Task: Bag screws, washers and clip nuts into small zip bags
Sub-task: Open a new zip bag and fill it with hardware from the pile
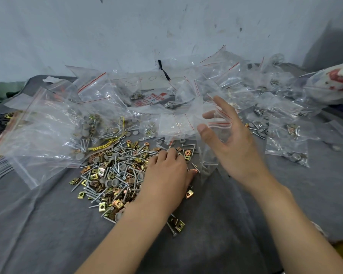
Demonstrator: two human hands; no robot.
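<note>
A heap of silver screws, grey washers and brass clip nuts lies on the grey cloth. My left hand rests palm down on the heap's right edge, fingertips pinched on loose parts near a screw. My right hand is raised to the right with fingers spread, its thumb and forefinger holding the red-striped mouth of a small clear zip bag. The bag hangs down and has a few screws at its bottom.
Large clear bags with more hardware lie at the left. Many filled small zip bags are piled behind and to the right. A red-printed carton sits at the back. A yellow-green wire lies by the heap.
</note>
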